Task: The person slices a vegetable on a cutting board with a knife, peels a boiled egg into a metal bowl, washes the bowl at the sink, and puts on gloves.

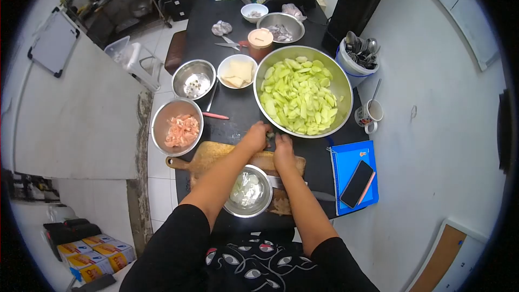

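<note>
The black worktop carries everything here. Largest on it is the big bowl, heaped with pale green slices. The board lies on the near side, just beyond the water bowl, which sits between the forearms. To the right, the blue folder bears a phone and a pink pencil.

On the left stands the meat bowl, with pink pieces inside; beyond it is the steel bowl, holding small bits. The white bowl, with pale sheets, stands between that and the big bowl. The lidded jar is farther back, and the mug is to the right of the big bowl.

Both hands meet just past the board, at the near edge of the big bowl. The left hand has its fingers bent beside a small greenish piece; the right hand is curled on the other side of it. The piece is small and partly hidden, so I cannot tell whether either hand grips it.
</note>
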Action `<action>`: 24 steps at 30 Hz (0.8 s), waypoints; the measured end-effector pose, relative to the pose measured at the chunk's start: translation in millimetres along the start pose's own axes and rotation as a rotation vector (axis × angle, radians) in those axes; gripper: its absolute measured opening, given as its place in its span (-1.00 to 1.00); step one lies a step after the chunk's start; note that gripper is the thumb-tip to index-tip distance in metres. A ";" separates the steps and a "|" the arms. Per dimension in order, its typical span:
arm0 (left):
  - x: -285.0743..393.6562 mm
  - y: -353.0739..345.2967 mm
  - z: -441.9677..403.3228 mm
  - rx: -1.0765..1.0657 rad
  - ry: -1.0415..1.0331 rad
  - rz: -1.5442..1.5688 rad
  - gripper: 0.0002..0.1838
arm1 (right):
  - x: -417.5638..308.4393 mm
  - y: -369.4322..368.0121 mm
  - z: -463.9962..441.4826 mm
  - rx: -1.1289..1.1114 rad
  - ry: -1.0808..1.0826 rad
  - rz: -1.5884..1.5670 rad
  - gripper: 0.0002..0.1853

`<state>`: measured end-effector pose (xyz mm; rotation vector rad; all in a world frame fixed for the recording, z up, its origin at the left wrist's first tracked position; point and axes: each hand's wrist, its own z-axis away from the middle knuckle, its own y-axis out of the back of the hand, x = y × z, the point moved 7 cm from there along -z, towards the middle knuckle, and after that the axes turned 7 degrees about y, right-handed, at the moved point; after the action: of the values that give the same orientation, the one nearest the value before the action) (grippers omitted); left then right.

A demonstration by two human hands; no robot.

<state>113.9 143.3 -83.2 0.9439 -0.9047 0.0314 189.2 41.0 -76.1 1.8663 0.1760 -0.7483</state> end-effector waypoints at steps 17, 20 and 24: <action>-26.0 17.6 4.3 0.120 0.184 0.254 -0.78 | -11.7 -24.1 -37.0 -0.132 -0.231 -0.401 -0.81; 2.6 47.2 34.7 0.162 0.179 0.200 -0.80 | -33.5 -5.2 -24.6 -0.234 -0.205 -0.620 -0.78; 39.8 70.2 129.0 0.199 0.119 0.197 -0.79 | -99.5 72.1 26.5 -0.215 0.004 -0.567 -0.74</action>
<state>27.5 81.1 25.5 1.0224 -0.8926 0.3475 131.9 9.1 31.1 1.6195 0.7799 -1.0595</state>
